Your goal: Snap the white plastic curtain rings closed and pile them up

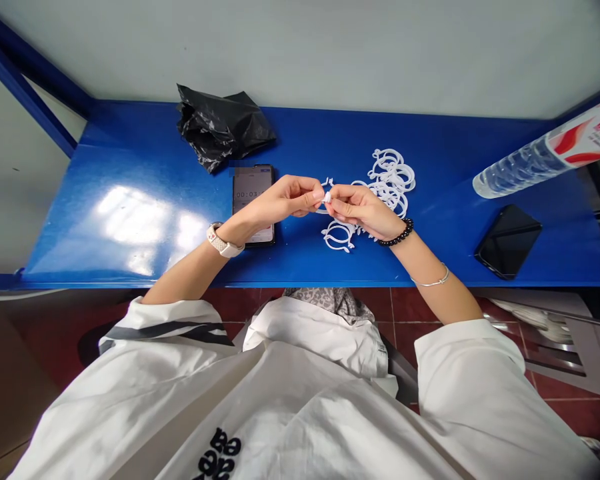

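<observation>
My left hand [297, 199] is closed in a pinch, with thumb and fingertips meeting my right hand above the middle of the blue table. Between the fingertips is a small white plastic piece [327, 197], mostly covered by the fingers. My right hand [360, 208] pinches it from the other side. Parts of a white open ring [329, 181] show just behind the fingertips; whether it is held or lies on the table I cannot tell. A pile of white plastic rings [394, 179] with small knobs lies beyond my right hand, and another ring [338, 236] lies below the fingers.
A phone showing a timer [253, 183] lies partly under my left forearm. Behind it sits a crumpled black plastic bag [225, 127]. On the right are a water bottle [525, 163] and a dark phone [510, 241]. The blue table [300, 263] ends close to my body.
</observation>
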A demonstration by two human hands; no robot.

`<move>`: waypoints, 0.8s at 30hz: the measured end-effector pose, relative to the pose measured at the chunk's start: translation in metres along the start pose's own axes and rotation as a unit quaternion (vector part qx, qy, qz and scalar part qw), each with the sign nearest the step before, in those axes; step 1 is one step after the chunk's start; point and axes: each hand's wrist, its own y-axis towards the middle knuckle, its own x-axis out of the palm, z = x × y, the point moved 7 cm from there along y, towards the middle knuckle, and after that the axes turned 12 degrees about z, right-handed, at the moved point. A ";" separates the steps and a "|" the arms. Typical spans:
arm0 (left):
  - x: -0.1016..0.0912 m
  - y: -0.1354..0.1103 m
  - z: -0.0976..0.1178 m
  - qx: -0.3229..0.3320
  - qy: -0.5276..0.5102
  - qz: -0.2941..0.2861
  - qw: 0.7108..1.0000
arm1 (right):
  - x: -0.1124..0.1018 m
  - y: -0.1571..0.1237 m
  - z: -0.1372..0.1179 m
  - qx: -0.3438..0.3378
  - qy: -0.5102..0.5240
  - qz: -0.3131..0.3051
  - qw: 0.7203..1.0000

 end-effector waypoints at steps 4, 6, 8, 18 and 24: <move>0.000 0.000 -0.001 0.017 0.008 0.010 1.000 | 0.001 0.003 0.007 0.019 0.034 0.024 0.999; 0.000 0.001 -0.002 0.026 0.011 0.020 0.999 | 0.000 0.004 0.009 0.015 0.038 0.039 0.998; -0.001 0.003 -0.002 0.040 0.019 0.029 0.999 | -0.001 0.004 0.010 -0.001 0.027 0.047 0.999; -0.014 0.005 -0.001 0.060 0.065 0.105 0.991 | -0.019 0.003 0.001 -0.045 -0.083 0.101 0.990; -0.012 0.004 0.001 0.072 0.070 0.065 0.993 | -0.020 0.003 0.000 -0.007 -0.048 0.086 0.995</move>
